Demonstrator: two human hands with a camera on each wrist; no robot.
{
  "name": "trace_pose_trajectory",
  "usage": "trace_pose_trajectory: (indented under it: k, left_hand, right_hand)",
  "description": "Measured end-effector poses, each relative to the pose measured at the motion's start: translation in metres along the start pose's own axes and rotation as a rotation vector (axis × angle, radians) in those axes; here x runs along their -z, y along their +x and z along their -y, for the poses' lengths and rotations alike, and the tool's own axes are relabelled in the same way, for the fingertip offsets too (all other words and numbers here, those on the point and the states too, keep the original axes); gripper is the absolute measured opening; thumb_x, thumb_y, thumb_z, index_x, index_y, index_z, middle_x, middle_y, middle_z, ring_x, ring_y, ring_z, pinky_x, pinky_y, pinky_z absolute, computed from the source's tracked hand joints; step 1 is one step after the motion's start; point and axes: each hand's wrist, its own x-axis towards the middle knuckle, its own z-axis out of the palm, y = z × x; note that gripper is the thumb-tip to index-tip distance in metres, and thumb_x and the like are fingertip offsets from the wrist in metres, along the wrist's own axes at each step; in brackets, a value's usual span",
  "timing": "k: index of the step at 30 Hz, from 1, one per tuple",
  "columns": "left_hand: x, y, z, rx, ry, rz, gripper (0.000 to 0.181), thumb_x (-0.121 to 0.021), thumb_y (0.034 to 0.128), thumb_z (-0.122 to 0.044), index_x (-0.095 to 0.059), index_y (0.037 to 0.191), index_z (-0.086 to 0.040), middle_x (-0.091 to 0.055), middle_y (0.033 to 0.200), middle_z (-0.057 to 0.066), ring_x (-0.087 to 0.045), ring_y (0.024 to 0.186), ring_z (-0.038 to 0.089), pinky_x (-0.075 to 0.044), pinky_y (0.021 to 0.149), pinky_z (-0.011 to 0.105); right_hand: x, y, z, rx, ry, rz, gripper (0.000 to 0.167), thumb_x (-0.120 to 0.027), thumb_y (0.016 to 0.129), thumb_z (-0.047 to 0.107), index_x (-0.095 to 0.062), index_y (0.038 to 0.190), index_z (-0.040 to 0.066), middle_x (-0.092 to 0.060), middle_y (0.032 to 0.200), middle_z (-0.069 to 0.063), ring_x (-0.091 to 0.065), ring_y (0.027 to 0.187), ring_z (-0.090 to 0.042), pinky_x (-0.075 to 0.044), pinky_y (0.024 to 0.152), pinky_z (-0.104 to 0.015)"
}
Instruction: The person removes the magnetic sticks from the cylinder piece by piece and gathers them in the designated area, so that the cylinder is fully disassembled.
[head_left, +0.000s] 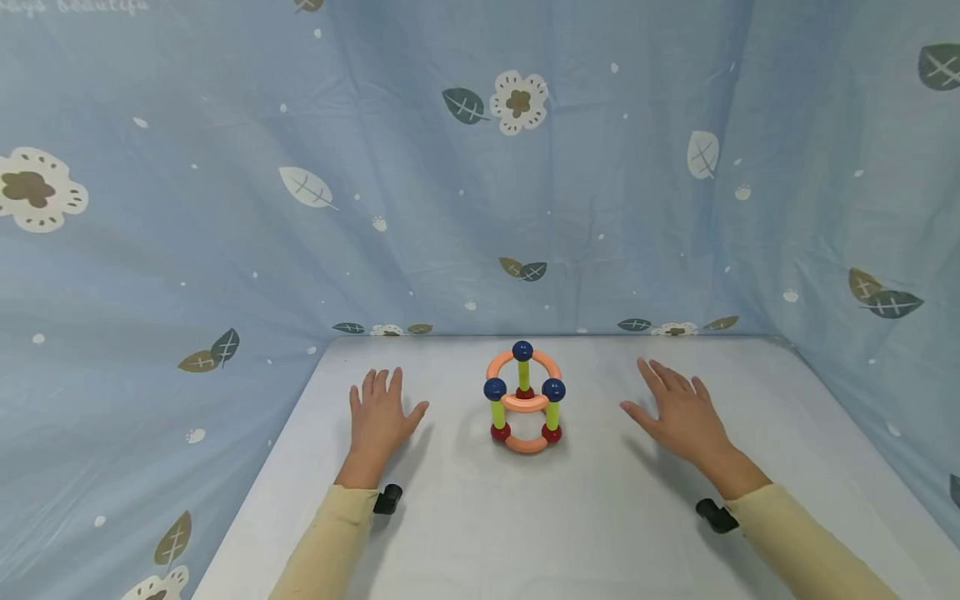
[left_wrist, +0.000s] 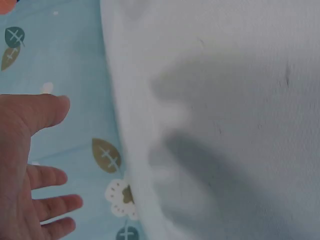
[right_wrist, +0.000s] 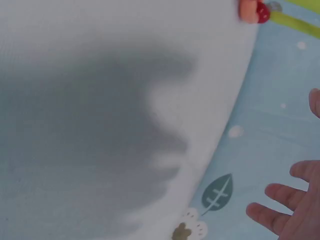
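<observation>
A toy frame [head_left: 526,403] of balls, rods and curved pieces stands upright in the middle of the white table. Dark blue balls top its yellow-green rods, red balls sit at their feet, and orange curved pieces link them above and below. Left of it is my left hand [head_left: 377,423], fingers spread and holding nothing. My right hand [head_left: 681,415] is to its right, also spread and holding nothing. Neither hand touches the toy. In the right wrist view a red ball [right_wrist: 263,12] with part of an orange piece and green rods shows at the top right corner.
The white table [head_left: 465,533] casts back shadows of both hands. A blue curtain [head_left: 420,208] printed with leaves and flowers hangs behind the table and along its sides. Each wrist wears a small black camera, one by the left sleeve [head_left: 330,533], one by the right sleeve [head_left: 802,542].
</observation>
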Motion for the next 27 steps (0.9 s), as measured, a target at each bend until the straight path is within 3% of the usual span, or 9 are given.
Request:
trace_pose_trajectory:
  k: [10, 15, 21, 27]
  left_hand:
    - [0.005, -0.004, -0.013, -0.048, -0.034, -0.052, 0.061, -0.07, 0.0955, -0.041, -0.058, 0.139, -0.001, -0.06, 0.133, 0.022, -0.049, 0.13, 0.041, -0.032, 0.113, 0.061]
    - [0.012, -0.009, -0.023, -0.086, -0.074, -0.116, 0.057, -0.073, 0.0939, -0.038, -0.062, 0.135, -0.001, -0.062, 0.129, 0.021, -0.054, 0.125, 0.04, -0.037, 0.11, 0.058]
    - [0.016, -0.013, -0.035, -0.116, -0.116, -0.171, 0.053, -0.076, 0.0922, -0.036, -0.064, 0.13, -0.001, -0.064, 0.127, 0.02, -0.057, 0.122, 0.04, -0.041, 0.106, 0.057]
    - [0.02, -0.018, -0.049, -0.143, -0.203, -0.22, 0.044, -0.078, 0.0903, -0.031, -0.068, 0.123, -0.003, -0.067, 0.118, 0.016, -0.061, 0.113, 0.038, -0.046, 0.099, 0.058]
  right_hand:
    - [0.01, -0.001, 0.021, 0.061, 0.071, -0.005, 0.078, -0.071, 0.093, 0.042, -0.04, 0.155, 0.005, -0.053, 0.142, -0.026, -0.051, 0.127, -0.047, -0.035, 0.106, -0.068]
    - [0.016, -0.002, 0.036, 0.058, 0.147, 0.016, 0.072, -0.075, 0.092, 0.035, -0.046, 0.152, 0.007, -0.056, 0.138, -0.024, -0.054, 0.124, -0.046, -0.04, 0.101, -0.069]
    - [0.022, -0.004, 0.05, 0.065, 0.288, 0.02, 0.063, -0.077, 0.092, 0.026, -0.052, 0.146, 0.007, -0.06, 0.132, -0.017, -0.06, 0.116, -0.037, -0.051, 0.095, -0.06]
    - [0.024, -0.004, 0.061, 0.073, 0.36, 0.011, 0.057, -0.078, 0.091, 0.025, -0.057, 0.142, 0.01, -0.063, 0.123, -0.01, -0.062, 0.111, -0.031, -0.055, 0.089, -0.054]
